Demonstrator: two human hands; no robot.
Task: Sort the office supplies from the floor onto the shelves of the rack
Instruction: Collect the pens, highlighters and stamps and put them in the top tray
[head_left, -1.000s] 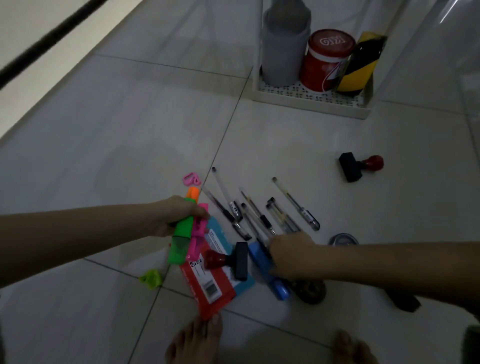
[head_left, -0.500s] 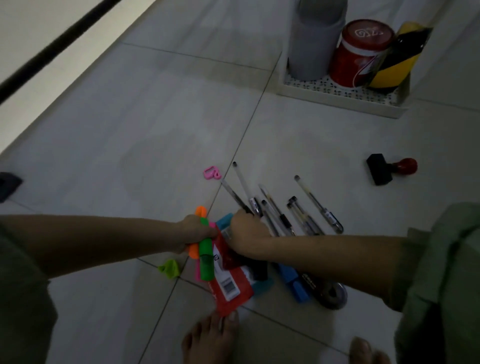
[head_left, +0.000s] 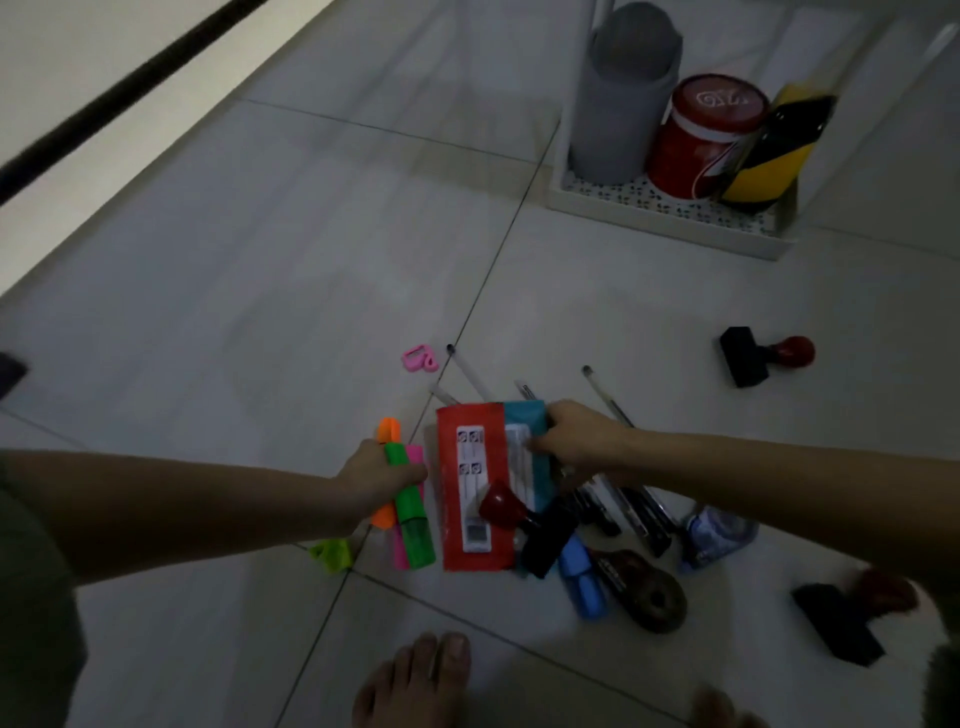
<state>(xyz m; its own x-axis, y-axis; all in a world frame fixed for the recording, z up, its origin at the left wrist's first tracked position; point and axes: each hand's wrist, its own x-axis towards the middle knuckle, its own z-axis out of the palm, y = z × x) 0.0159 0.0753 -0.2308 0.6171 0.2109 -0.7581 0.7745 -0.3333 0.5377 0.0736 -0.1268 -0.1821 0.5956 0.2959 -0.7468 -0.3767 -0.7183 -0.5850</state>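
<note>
My left grip (head_left: 376, 475) was wrapped around three highlighters: green highlighter (head_left: 410, 506), orange highlighter (head_left: 388, 431) and pink highlighter (head_left: 414, 457), bundled side by side and held just above the floor (head_left: 260, 322). My right grip (head_left: 576, 434) pinched the top edge of the red packet (head_left: 467, 467) together with the teal packet (head_left: 524, 415) behind it, fingers curled over the edge. A red-handled stamp (head_left: 524, 519) lay across the lower part of the packets. Just beside that sat a blue marker (head_left: 584, 577), a dark tape dispenser (head_left: 644, 592) and a bunch of pens (head_left: 623, 499) partly under my right forearm; more pen tips stuck out above the packets. A green clip (head_left: 330, 555) lay under my left wrist, a pink sharpener (head_left: 418, 358) farther up by the grout line. A second stamp (head_left: 763, 356) sat well apart to the right, a third stamp (head_left: 841, 618) near the bottom right, blurred. The rack (head_left: 670, 228) stood at upper right, its bottom shelf carrying a grey bin (head_left: 623, 98), a red tin (head_left: 701, 135) and a yellow-black tape roll (head_left: 774, 150). My bare foot (head_left: 415, 686) showed at the bottom edge.
</note>
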